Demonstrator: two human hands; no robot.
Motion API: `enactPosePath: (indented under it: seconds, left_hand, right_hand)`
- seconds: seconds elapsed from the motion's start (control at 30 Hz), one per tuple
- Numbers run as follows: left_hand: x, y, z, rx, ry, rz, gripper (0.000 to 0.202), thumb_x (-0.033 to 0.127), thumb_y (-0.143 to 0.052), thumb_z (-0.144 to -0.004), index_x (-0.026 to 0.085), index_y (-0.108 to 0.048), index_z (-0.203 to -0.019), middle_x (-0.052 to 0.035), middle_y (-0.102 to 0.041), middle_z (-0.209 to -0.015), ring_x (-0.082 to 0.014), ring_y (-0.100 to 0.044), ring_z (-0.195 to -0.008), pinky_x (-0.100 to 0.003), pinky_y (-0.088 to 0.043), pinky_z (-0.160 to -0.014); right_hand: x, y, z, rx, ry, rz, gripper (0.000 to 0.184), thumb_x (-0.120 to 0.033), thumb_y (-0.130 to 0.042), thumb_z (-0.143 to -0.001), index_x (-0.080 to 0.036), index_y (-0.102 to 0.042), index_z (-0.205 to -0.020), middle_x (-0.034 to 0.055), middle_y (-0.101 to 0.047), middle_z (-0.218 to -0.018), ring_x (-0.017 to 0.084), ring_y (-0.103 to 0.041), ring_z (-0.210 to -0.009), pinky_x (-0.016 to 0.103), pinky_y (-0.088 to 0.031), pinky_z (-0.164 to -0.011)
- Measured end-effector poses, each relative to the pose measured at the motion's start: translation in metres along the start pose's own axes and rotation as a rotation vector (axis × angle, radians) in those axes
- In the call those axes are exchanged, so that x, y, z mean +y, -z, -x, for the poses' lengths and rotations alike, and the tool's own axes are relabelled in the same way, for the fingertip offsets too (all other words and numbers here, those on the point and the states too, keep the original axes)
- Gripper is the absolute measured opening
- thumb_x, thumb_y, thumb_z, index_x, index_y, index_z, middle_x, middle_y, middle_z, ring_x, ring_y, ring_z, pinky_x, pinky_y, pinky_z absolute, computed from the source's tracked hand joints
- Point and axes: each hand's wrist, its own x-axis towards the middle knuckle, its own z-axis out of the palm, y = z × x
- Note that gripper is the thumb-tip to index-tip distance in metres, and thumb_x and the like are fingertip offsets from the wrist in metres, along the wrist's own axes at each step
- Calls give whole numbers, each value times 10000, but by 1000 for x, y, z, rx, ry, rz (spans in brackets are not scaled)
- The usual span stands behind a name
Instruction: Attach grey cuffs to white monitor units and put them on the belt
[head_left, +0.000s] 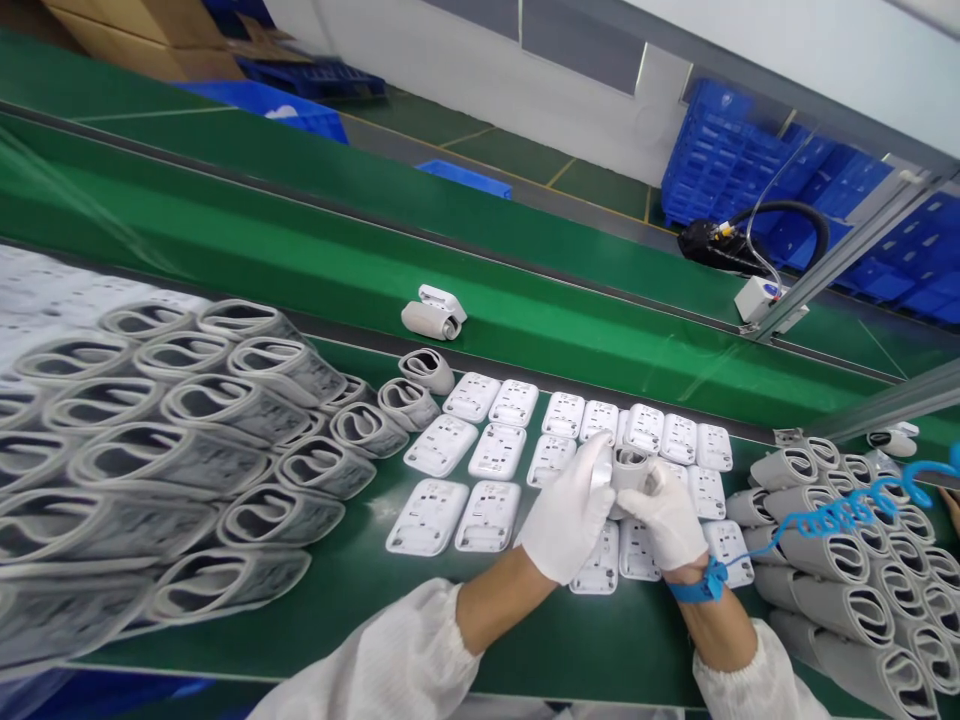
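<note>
My left hand (564, 512), in a white glove, is closed around a small white plastic housing (602, 468) held on edge. My gloved right hand (667, 518) grips a rolled grey cuff (628, 472), like that of a wrist blood pressure monitor, against the housing. How the two parts meet is hidden by my fingers. Below and around both hands, white housings (497, 451) lie in rows on the green bench (360, 610). A blue wrist strap (701, 583) with a coiled cord (855, 510) circles my right wrist.
Rolled grey cuffs are stacked high at the left (172, 450) and right (847, 575). Beyond the bench runs a green conveyor (570, 310), bearing a cuff with a white housing (433, 315). A metal post (840, 255) stands at the right; blue crates (742, 150) are behind.
</note>
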Motion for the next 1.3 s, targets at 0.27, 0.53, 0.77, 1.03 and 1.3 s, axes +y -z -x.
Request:
enactPosePath:
  seconds: [0.27,0.53,0.77,1.03,1.3]
  left_hand:
    - [0,-5,-5,-65,78,182,780,648,-430,-1086,185,-354,-1708,-134,-297,-1796,-328,-225,-1690,-506,-210,-1398]
    - [-1,-3,-18,27,224,232,539,563,-542,-1051,221,-697,-1437,-87,-723,-1455,-341,-621,-1431,-510,-464,-1267]
    - [3,11,-36,-223,225,391,384,481,-660,-941,211,-775,-1188,-96,-807,-1168,-321,-749,-1130,-466,-616,-1020]
    - [8,10,-37,-232,287,439,74,280,-705,-800,210,-708,-822,-24,-774,-866,-234,-722,-874,-356,-599,-888]
    - [15,9,-36,-181,242,365,116,326,-715,-844,223,-761,-874,-34,-790,-918,-272,-745,-979,-403,-629,-949]
  right_hand:
    - [-9,-2,4,75,136,155,490,-364,-898,-819,-273,-766,-1283,70,-764,-1313,357,-676,-1294,558,-524,-1186]
    - [-10,-5,13,153,281,380,565,-278,-841,-843,-305,-722,-1394,75,-636,-1523,363,-484,-1526,581,-333,-1340]
    - [-13,2,15,58,448,557,572,-161,-745,-871,-355,-730,-1409,57,-642,-1508,362,-489,-1515,622,-311,-1341]
    - [-18,2,15,-99,705,705,783,34,-556,-811,-406,-695,-1444,20,-669,-1458,303,-546,-1484,631,-295,-1353]
    - [-12,-1,21,-28,618,742,912,29,-511,-785,-365,-552,-1606,28,-554,-1618,328,-315,-1649,618,-351,-1337]
